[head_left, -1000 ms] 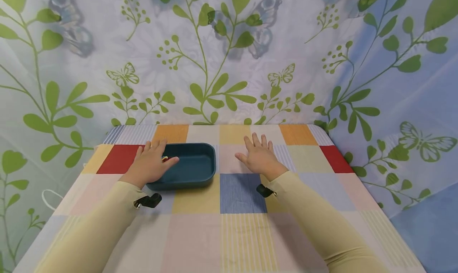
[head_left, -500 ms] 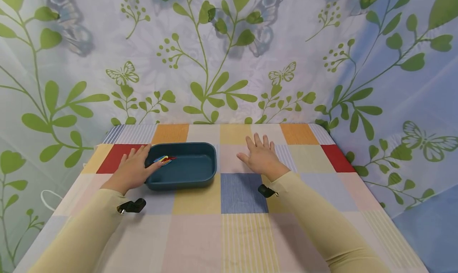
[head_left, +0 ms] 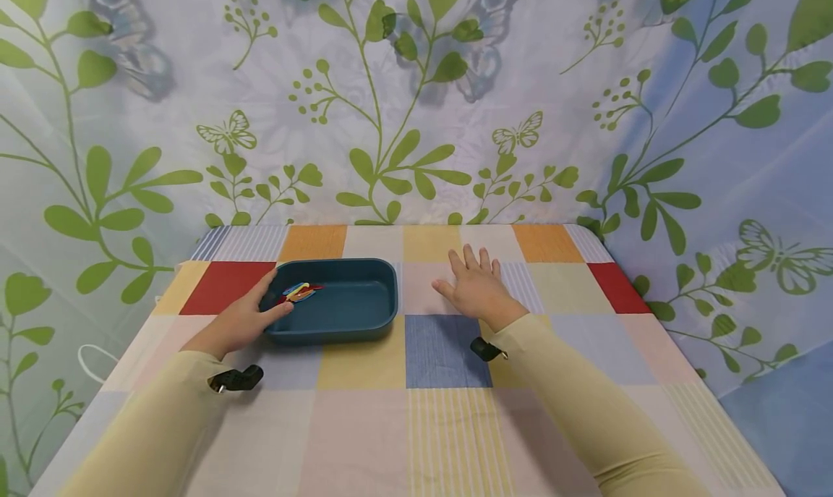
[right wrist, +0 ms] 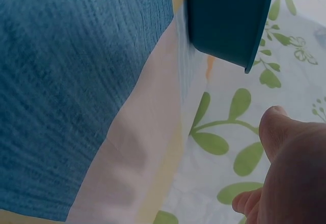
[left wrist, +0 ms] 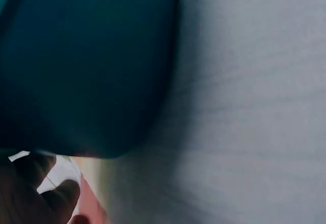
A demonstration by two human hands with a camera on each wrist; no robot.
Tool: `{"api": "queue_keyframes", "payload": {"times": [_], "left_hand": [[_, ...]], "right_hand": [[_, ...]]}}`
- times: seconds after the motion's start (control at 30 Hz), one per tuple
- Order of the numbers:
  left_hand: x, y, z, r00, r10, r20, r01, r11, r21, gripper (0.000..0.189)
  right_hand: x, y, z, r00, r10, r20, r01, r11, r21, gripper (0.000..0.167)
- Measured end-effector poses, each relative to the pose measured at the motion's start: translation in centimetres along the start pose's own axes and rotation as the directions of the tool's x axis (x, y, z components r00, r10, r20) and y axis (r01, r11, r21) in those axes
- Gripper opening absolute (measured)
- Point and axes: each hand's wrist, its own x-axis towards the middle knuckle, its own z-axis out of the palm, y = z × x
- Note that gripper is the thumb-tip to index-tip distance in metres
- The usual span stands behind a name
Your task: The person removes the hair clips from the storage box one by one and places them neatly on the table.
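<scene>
Curtain (head_left: 442, 200): hangs beyond the left hand (head_left: 236, 325) and the right hand (head_left: 478, 293), pale, printed with green leaves and butterflies; bluer on the right hand's outer side.
Tablecloth (head_left: 364, 439): under and around both hands, in patchwork squares; a red patch just beyond the left hand, a blue patch on the near side of the right hand.
Sleeves (head_left: 150, 417): cream, reaching to each wrist behind the hands.
Tray (head_left: 332, 336): dark teal, oblong, upright on the cloth — touching the left hand on its inner side, apart from the right hand.
Left hand: thumb over the tray's left rim, fingers along the outside of that end, so the wall is pinched between them; the left wrist view shows curled fingertips by the tray, dim and blurred.
Right hand: palm down over the cloth, fingers spread well apart, holding nothing; whether the fingertips touch the cloth I cannot tell.
Cord (head_left: 80, 356): a white loop, out past the left hand's outer side.
Black mounts (head_left: 237, 379): one at each wrist, just behind the hand.
Coloured pieces (head_left: 301, 292): red, blue and yellow, bunched in the tray's left end — just beyond the left thumb; too small to name.
</scene>
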Motion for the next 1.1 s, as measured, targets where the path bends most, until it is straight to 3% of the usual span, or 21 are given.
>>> {"api": "queue_keyframes", "payload": {"times": [0.33,0.63,0.73,0.9,1.1], "left_hand": [[0.0,-1.3,0.7,1.0,0.002,0.022,0.002,0.984,-0.177,0.108],[0.2,-1.7,1.2,0.998,-0.022,0.055,0.041,0.93,-0.365,0.109],[0.1,-1.9,1.3,0.998,-0.018,0.055,0.038,0.919,-0.392,0.108],[0.1,-2.1,1.2,0.998,-0.016,0.056,0.037,0.922,-0.386,0.107],[0.2,-2.0,1.1,0.998,-0.024,0.058,0.044,0.923,-0.383,0.107]], "right_hand": [[0.0,-0.1,0.2,1.0,-0.004,0.003,0.004,1.0,0.003,0.084],[0.0,-0.3,0.2,1.0,-0.007,0.011,0.007,1.0,-0.008,0.084],[0.2,-0.6,0.2,1.0,-0.018,0.012,0.019,1.0,-0.004,0.084],[0.6,-1.4,-0.2,0.997,-0.075,-0.01,0.075,0.997,0.001,0.079],[1.2,-4.3,-1.3,0.981,-0.178,-0.082,0.181,0.983,0.031,0.067]]}}
